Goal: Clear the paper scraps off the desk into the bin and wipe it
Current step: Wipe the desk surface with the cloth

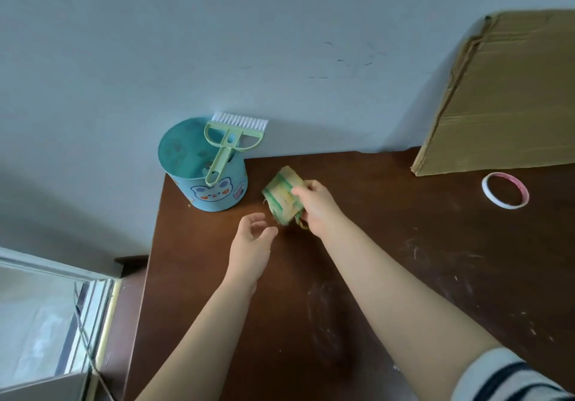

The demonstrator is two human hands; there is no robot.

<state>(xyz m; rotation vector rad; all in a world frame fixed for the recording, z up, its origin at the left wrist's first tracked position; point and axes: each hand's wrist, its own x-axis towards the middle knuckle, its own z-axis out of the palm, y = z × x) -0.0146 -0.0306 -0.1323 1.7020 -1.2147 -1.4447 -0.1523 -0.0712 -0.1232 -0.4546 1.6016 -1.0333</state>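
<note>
Well, frayed green-striped yellow cloth (281, 197)

There is one tabletop (373, 276). Of the things around it, there is one bin (217, 194), one brush (222, 152), one cloth (281, 195), one roll of tape (488, 195) and one sheet of cardboard (504, 96). Two hands show: one left hand (250, 245), one right hand (317, 208).

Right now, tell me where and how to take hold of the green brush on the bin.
Pinch the green brush by its slim handle, across the narrow sides, near the free end at the bin's near rim. Come from above and the front: the bristled head sits against the wall.
</note>
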